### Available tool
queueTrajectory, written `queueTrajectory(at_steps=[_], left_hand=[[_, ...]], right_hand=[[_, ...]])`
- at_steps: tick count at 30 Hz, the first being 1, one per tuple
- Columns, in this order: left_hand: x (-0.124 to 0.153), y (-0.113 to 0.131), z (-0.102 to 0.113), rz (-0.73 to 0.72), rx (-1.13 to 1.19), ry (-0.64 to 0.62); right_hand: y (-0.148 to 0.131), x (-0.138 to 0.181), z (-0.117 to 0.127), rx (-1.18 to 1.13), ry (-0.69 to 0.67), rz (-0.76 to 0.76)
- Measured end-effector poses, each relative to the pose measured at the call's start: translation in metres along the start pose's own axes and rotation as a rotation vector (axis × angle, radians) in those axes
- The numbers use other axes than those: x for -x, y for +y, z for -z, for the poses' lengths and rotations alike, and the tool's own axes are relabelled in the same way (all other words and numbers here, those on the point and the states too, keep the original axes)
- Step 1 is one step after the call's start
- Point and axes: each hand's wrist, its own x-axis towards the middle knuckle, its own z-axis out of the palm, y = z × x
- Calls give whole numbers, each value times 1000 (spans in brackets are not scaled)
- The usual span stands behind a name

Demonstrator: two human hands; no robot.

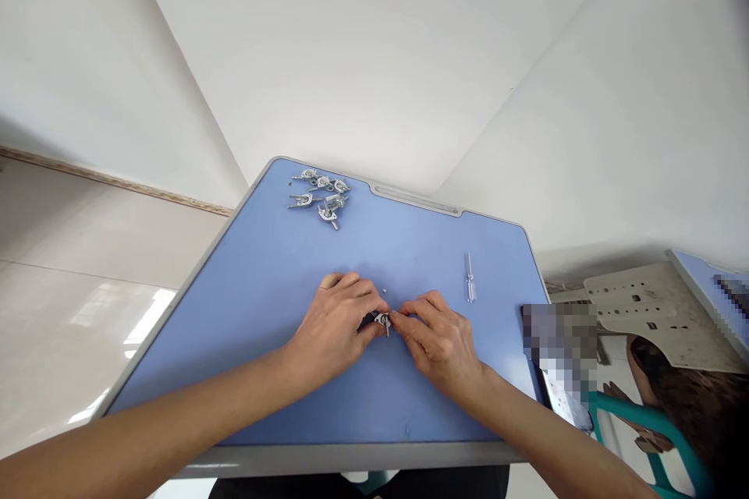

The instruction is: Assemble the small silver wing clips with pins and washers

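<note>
My left hand [339, 320] pinches a small silvery metal part [382, 319] with a thin pin sticking out, low over the middle of the blue desk [263, 398]. A dark piece shows between its thumb and fingers, partly hidden. At the right side of this part, my right hand [438, 339] has its thumb and fingertips pressed together; anything inside them is hidden. A tiny metal bit [385, 291] lies just beyond the fingers. To the right rests a screwdriver [470, 287] with a clear handle, its shaft pointing away from me.
Several similar metal parts [328, 203] lie in a group near the desk's far left corner. A phone-like, partly blurred device [553, 374] is at the right edge. Beyond it are a teal chair frame [649, 413] and another person's hand [635, 413]. White walls stand behind.
</note>
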Motion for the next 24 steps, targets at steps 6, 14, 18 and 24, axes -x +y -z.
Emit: queueTrajectory(at_steps=[6,14,18,24], left_hand=[[0,0,1,3,28,5],[-2,-1,2,-4,35,4],[-2,-3,1,-17,34,3],[-2,-6,1,-54,22,4]], right_hand=[[20,5,17,-89,13,-216],[64,10,29,375,-250,-659],[64,13,25,227,-239,-620],[48,28,29,44,-194,-497]])
